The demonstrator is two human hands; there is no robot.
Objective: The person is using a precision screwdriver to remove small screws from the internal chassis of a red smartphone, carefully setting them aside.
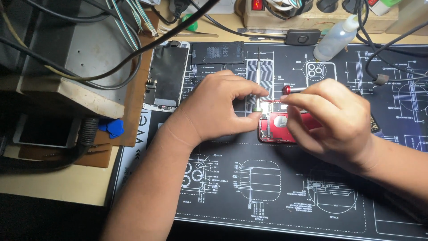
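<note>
Mid-mat, the red phone (281,127) lies open, both hands on it. Left hand (218,109) pinches its top edge; right hand (332,118) pinches a red-capped screwdriver (292,89). Behind: black rectangular battery (217,52), a screen (167,76), a clear bottle (336,39).

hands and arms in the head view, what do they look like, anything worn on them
The left hand and right hand are both bare: no gloves, rings, watch or wrist strap show. Both forearms are bare too, with no sleeve reaching into view. Nails look short and unpainted.
</note>
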